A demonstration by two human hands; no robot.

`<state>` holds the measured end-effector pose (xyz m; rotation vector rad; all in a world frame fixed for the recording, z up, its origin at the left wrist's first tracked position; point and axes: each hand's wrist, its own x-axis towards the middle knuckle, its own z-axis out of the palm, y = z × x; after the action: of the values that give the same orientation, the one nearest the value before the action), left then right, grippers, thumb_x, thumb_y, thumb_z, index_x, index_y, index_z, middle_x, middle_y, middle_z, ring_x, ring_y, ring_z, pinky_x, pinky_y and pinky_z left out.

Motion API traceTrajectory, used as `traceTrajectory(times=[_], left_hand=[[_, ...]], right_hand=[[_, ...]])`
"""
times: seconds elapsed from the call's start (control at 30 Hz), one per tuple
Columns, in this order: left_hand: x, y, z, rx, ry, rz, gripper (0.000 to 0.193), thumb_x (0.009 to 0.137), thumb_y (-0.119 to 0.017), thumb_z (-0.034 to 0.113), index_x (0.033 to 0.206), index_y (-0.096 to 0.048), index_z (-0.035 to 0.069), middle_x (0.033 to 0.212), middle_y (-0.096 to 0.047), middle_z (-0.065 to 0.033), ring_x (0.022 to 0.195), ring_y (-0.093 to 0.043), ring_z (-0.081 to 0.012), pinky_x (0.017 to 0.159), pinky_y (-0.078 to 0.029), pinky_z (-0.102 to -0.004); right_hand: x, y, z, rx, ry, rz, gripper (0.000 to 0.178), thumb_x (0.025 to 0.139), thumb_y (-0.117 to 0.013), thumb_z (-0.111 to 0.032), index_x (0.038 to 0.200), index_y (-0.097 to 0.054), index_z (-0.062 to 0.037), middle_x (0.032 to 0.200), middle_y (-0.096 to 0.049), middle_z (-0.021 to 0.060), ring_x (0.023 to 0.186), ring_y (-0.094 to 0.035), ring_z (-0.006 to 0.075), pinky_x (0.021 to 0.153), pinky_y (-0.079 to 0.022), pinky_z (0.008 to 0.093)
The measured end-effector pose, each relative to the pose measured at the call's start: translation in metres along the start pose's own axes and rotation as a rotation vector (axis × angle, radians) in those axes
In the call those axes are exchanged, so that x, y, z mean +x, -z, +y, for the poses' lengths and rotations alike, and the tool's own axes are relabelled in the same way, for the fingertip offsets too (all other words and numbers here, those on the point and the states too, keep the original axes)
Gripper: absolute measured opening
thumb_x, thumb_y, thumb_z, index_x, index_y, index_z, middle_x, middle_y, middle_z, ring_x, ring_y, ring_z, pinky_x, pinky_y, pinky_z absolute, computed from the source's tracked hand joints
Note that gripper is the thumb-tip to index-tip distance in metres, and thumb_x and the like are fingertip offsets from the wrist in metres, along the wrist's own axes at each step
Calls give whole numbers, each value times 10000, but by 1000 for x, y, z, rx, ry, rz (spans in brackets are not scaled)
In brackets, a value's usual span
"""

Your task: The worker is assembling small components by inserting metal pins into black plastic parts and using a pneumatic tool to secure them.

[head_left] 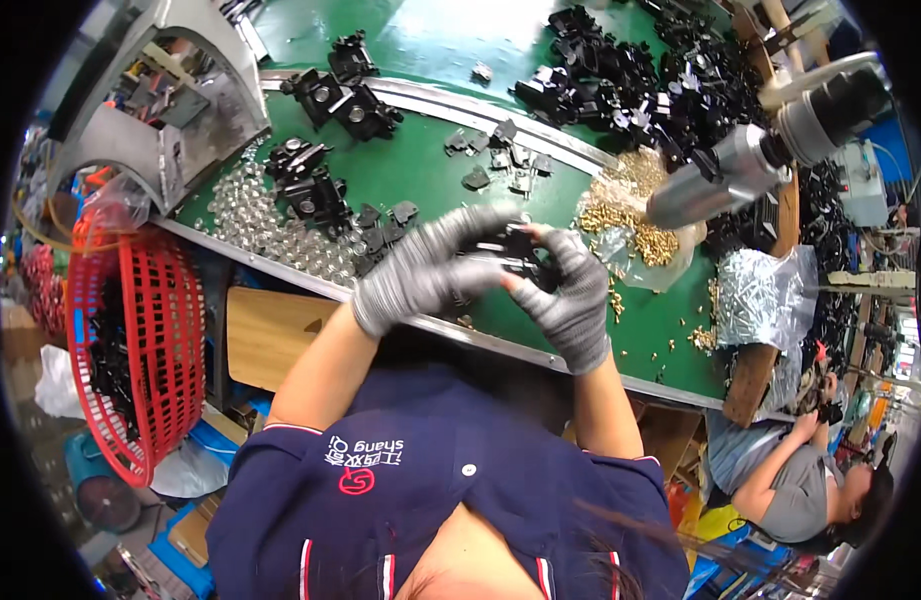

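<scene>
Both gloved hands meet over the near edge of the green table, and everything else can be placed from that table. The left hand curls its fingers around one side of a small black plastic part, while the right hand pinches the other side with thumb and fingertips closed on it; the part sits between the two palms, raised just above the table's near rim, probably so it can be turned and looked at close to the body. How tightly either hand presses cannot be told, since the grey gloves hide the fingertips. On the table, just beyond the hands, lie loose black pieces and a spread of small clear round parts, within easy reach of the left hand. Toward the table's right side a heap of brass screws spills from a clear bag, near the right hand, and a grey powered driver hangs over it. At the far side a large pile of black parts waits. Off the table's left end a red basket holds more black pieces, and past its right end another person works.
</scene>
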<state>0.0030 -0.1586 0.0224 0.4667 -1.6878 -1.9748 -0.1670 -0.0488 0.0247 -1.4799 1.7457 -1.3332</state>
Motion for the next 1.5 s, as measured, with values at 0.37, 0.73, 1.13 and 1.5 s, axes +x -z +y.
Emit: traceTrajectory(times=[0.37, 0.73, 1.13, 1.5], left_hand=[[-7, -22, -42, 1080, -224, -222, 451, 840, -715, 299, 1206, -647, 43, 1114, -676, -140, 1054, -635, -315, 1062, -401, -473], [-10, -18, -10, 905, -263, 87, 334, 794, -763, 145, 1107, -688, 56, 1101, -682, -142, 1031, -645, -335, 921, -513, -420], [-9, -43, 12, 749, -387, -108, 346, 766, -763, 28, 1100, -678, 53, 1169, -674, -152, 946, -697, -269, 764, -571, -338], [-10, -41, -2, 537, -99, 202, 193, 760, -765, -16, 942, -737, 43, 978, -676, -110, 840, -695, -250, 732, -569, -330]], right_hand=[[-6, 31, 61, -334, 46, 110, 254, 884, -707, -111, 1127, -687, -39, 1002, -701, 117, 942, -661, 236, 867, -514, 353], [119, 29, 75, -1038, -1, -274, 363, 890, -671, -351, 1147, -668, -94, 995, -697, 151, 986, -667, 321, 879, -522, 423], [-42, 27, -16, 332, -345, 17, 395, 730, -893, -203, 997, -682, -4, 735, -613, -7, 668, -562, 72, 635, -491, 242], [-70, 10, 16, -257, -247, 87, 428, 763, -837, -215, 1101, -653, -26, 902, -633, 97, 767, -632, 209, 698, -526, 316]])
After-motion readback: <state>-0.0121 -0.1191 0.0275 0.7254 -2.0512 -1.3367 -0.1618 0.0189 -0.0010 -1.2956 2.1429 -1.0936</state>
